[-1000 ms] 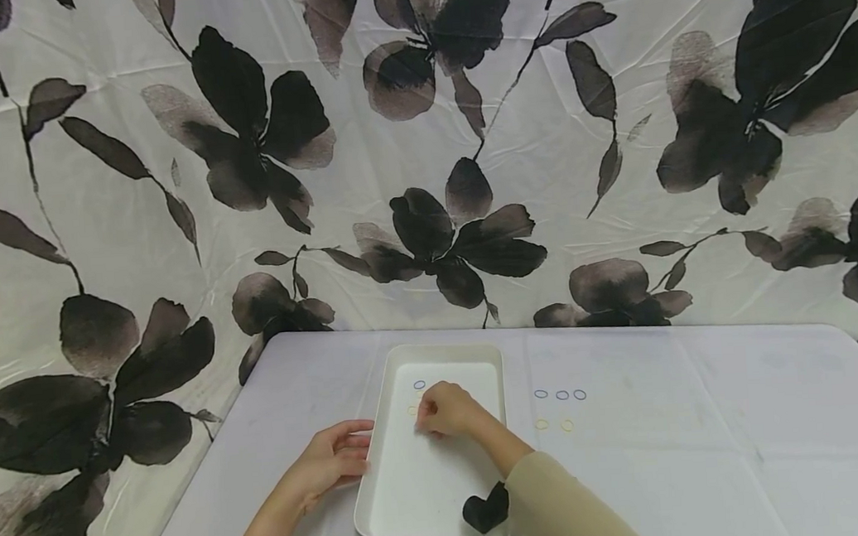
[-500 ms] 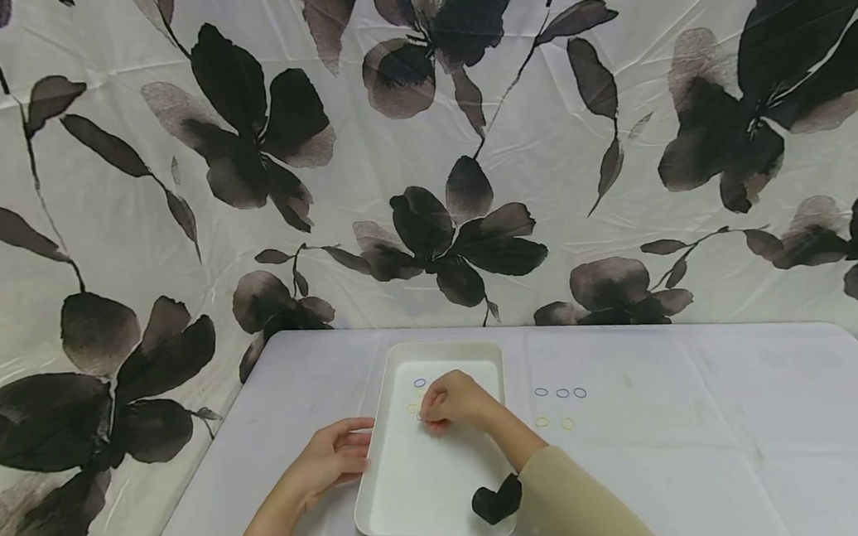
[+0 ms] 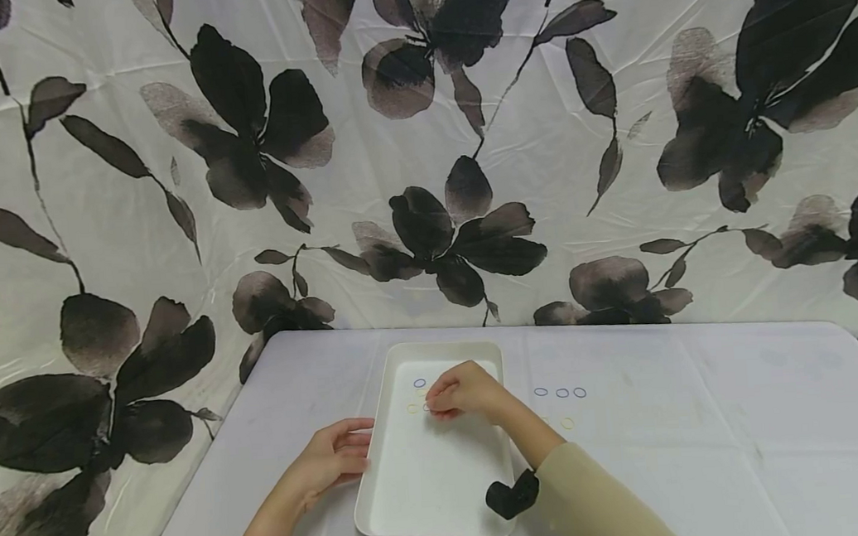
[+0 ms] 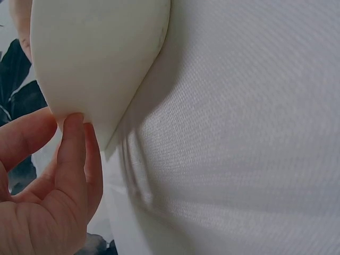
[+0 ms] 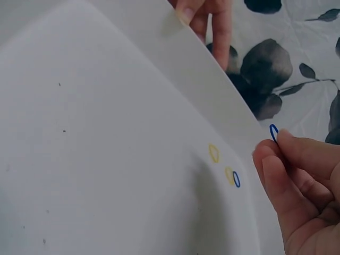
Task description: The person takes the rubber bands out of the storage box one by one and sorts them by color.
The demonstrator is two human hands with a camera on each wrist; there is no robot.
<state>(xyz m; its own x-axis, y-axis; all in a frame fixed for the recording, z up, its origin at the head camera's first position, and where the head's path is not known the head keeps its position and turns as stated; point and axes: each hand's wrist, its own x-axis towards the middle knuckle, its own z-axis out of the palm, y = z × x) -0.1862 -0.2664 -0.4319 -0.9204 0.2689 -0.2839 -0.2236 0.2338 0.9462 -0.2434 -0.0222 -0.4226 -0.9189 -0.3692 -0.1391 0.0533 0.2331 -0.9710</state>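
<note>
A pale cloth printed with dark flowers (image 3: 457,141) hangs behind everything. In front of it stands the bench (image 3: 683,483), spread with a white cover showing fold lines. A white tray (image 3: 430,492) lies toward the bench's left part, its long sides running away from the person.

A beige sleeve (image 3: 602,497) covers the right forearm, with a black piece (image 3: 512,495) at its edge, above the tray's near right corner. The left hand (image 3: 335,457) holds the tray's left side, one finger lapping over the rim and others against the outer wall. The right hand (image 3: 468,392) is over the tray's far half, its thumb and fingers pinched together on a small blue ring (image 5: 271,131).

Inside the tray, near the far left corner, lie another blue ring (image 5: 238,180) and two yellow rings (image 5: 210,152). Right of the tray, three blue rings (image 3: 563,397) form a row on the bench; nearer the person are two yellow ones, one partly hidden by the right wrist.
</note>
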